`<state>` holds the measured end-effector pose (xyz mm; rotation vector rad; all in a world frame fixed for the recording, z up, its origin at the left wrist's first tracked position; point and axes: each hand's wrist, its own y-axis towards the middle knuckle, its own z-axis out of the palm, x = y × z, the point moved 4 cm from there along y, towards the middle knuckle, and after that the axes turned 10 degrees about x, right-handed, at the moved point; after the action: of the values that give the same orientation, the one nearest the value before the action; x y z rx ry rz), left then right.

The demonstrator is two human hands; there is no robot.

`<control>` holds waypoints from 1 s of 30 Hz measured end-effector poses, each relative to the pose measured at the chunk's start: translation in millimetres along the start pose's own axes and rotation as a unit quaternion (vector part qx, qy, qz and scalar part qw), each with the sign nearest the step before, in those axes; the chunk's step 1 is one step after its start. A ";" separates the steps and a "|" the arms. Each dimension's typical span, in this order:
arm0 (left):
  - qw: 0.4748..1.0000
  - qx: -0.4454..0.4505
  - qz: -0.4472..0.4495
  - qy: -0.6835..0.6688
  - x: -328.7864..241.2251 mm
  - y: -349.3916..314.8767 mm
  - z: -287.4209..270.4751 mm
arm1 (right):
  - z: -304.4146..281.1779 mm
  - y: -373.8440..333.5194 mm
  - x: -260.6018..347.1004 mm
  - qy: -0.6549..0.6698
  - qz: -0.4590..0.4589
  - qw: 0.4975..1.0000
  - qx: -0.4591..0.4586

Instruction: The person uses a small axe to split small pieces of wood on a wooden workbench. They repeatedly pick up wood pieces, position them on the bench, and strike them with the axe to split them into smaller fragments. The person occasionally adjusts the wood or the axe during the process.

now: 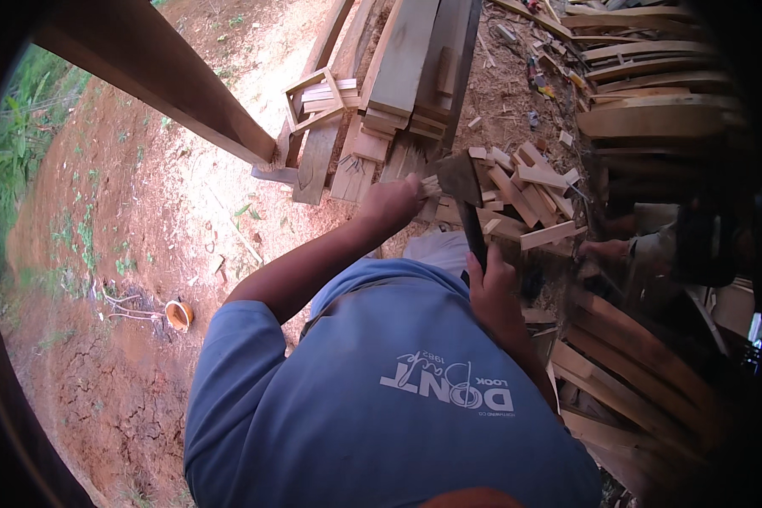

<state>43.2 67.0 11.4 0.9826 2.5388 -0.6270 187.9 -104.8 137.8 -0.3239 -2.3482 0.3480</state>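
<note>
My left hand (389, 205) is closed around a small bundle of thin pale wooden sticks (432, 185), whose ends poke out to the right. My right hand (493, 278) grips the dark handle of a hatchet (472, 230). Its broad, dark wedge-shaped head (459, 179) is just right of the sticks; I cannot tell whether they touch. Around and beyond the hatchet head lies a heap of short cut wood blocks (529, 190). Ahead of my hands, long planks (405, 63) are stacked, with shorter pieces at their near ends.
A wooden post (165, 85) slants in at the upper left beside a small wooden frame (320, 93). Curved timber pieces (652, 118) are piled at right, with more (626, 372) below. Another person's bare limb (605, 251) shows at right. An orange container (178, 315) sits on bare earth at left.
</note>
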 end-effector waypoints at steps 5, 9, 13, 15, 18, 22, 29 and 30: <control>0.999 0.028 -0.017 0.000 -1.3 -2.6 -7.6 | -15.1 -1.5 26.9 0.017 -0.051 0.995 -0.088; 1.000 0.024 0.010 -0.011 -1.3 -1.0 -9.5 | 23.5 16.2 -25.0 -0.082 0.023 0.996 -0.016; 1.000 0.025 0.005 -0.011 -4.8 -4.3 -9.0 | 13.4 9.9 -12.7 -0.033 0.018 0.999 -0.020; 1.000 0.023 0.005 -0.018 1.9 -1.2 -9.9 | -3.3 1.8 11.0 0.002 -0.004 0.999 -0.044; 0.999 0.042 0.000 0.004 0.6 -0.3 -8.7 | -5.0 -6.1 13.2 -0.045 -0.053 0.992 -0.102; 0.999 0.034 0.014 -0.005 -1.4 -0.8 -4.6 | 28.2 8.1 -31.3 -0.068 0.023 0.997 -0.038; 0.999 0.039 -0.005 -0.011 0.5 -2.2 -8.6 | -11.6 -3.1 13.6 -0.003 -0.019 0.998 -0.067; 0.999 0.038 -0.005 -0.011 -0.5 -2.0 -9.7 | -12.2 -5.1 14.0 -0.020 -0.033 0.995 -0.088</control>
<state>40.6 70.4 20.4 0.9827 2.5187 -0.7376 185.9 -103.1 156.8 -0.3247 -2.4288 0.1163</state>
